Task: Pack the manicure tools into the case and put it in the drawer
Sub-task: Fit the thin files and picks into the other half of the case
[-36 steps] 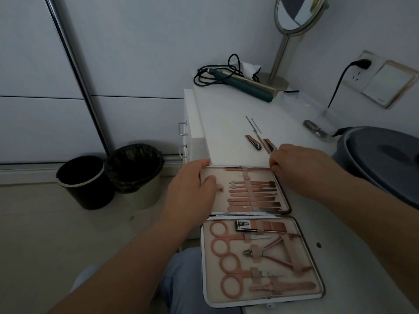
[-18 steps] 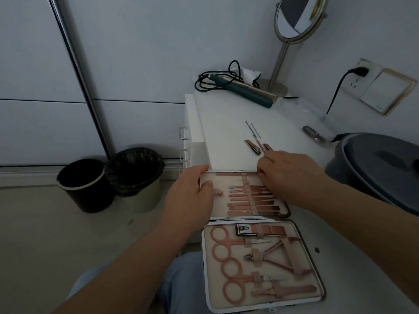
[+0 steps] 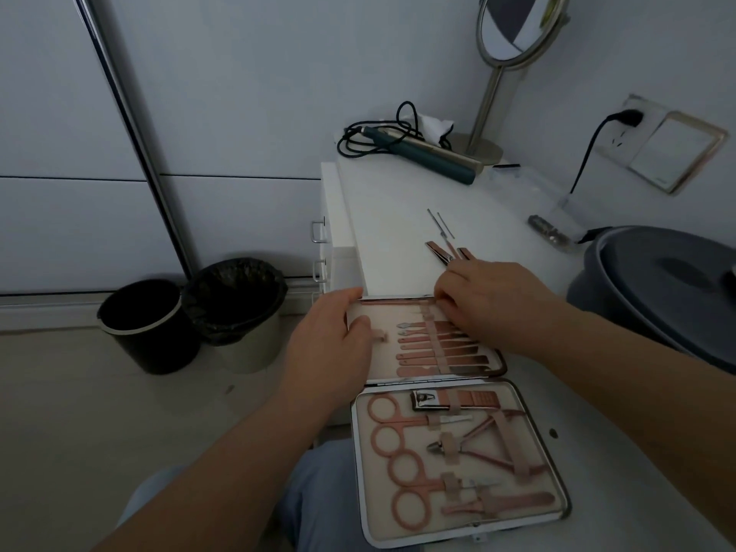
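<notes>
Mid-packing: my left hand [image 3: 332,344] gripped open case [image 3: 458,464] edge on dresser top [image 3: 390,233], right hand [image 3: 490,304] fingers curled at top loops, contents unclear; loose tools [image 3: 448,251] beyond needed slotting next.

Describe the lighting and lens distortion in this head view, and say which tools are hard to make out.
Head view: dim, flat, bluish light, with no glare or hard shadows. Wide-angle bending curves the wardrobe rail and tilts the mirror. The open case reads clearly; the loose tools on the tabletop beyond the right hand are small and soft. The left hand grips the case's far half, its fingers blurred slightly.
</notes>
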Demonstrator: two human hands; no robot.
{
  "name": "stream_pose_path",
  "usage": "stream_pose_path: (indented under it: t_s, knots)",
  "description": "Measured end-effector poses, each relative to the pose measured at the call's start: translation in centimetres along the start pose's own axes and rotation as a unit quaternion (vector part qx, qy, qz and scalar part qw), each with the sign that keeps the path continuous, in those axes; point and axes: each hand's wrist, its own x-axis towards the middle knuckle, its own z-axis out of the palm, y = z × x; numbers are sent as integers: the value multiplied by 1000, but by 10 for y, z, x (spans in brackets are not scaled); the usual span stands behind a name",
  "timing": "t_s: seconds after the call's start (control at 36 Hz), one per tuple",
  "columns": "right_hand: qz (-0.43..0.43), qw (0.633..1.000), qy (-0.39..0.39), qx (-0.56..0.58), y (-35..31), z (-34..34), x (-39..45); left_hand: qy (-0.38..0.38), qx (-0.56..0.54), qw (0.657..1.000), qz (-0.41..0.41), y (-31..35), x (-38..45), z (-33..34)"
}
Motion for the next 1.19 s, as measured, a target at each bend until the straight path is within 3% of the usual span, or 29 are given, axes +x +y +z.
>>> stream_pose_path:
  t_s: [0.17, 0.31, 0.39, 0.5, 0.64, 0.81, 0.94, 1.19]
  knots:
    - [78, 991, 10, 104, -1, 0, 0, -5, 5, 1000, 3, -1, 0, -2]
    - [206, 931, 51, 298, 4, 5, -1, -20, 7, 1000, 5, 1, 1, -1]
    - [281, 907, 92, 299, 13, 10, 1, -30, 18, 999, 21, 3, 0, 2]
    - [348, 901, 89, 244, 24, 14, 6, -29, 32, 999, 32, 4, 0, 1]
    - [346, 918, 48, 187, 25, 16, 9, -20, 22, 998, 48, 6, 0, -3]
    - [325, 935, 7, 141, 18, 14, 13, 3, 40, 984, 171, 14, -7, -8]
    - [333, 933, -15, 134, 15, 11, 10, -51, 92, 968, 229, 14, -10, -8]
    - [316, 939, 2, 136, 12, 11, -11, -58, 91, 963, 247, 11, -12, -6]
